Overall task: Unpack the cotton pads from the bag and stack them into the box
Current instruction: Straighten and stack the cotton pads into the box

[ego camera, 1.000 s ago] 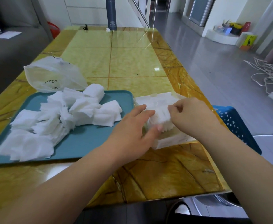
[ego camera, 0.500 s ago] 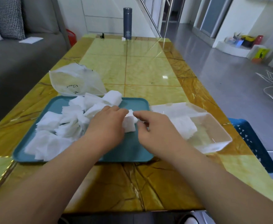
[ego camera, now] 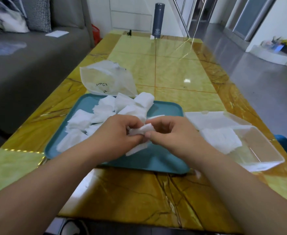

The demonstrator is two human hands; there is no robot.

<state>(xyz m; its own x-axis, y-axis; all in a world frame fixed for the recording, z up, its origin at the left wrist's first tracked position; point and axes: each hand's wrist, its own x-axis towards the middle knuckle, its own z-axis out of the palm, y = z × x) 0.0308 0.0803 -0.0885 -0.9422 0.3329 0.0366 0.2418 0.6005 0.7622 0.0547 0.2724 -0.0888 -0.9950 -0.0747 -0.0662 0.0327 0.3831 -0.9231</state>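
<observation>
The left grip (ego camera: 120, 131) and the right grip (ego camera: 171, 133) meet over the near part of a blue tray (ego camera: 156, 160). Both are curled round a small bunch of white pads (ego camera: 143, 129). The left grip wraps the bunch from one side. The right grip pinches it from the other side with thumb and fingers. A bit of the bunch hangs down under the grips, close to the tray.

Just past the left grip, a loose pile (ego camera: 105, 111) of more pads lies on the far, left part of the tray. Beyond that pile, the thin white bag (ego camera: 105, 80) lies on the tabletop (ego camera: 173, 68), right at the tray's far edge.

To the right of the right grip stands the clear box (ego camera: 265, 150), just beside the tray. A few pads lie in a stack (ego camera: 220, 138) inside it, at the end nearest the right grip. The lid (ego camera: 207, 117) lies open on the box's far side.

Far beyond both grips, a dark bottle (ego camera: 158, 19) stands at the far end of the tabletop. A grey sofa (ego camera: 29, 56) sits well off to the left of the left grip.
</observation>
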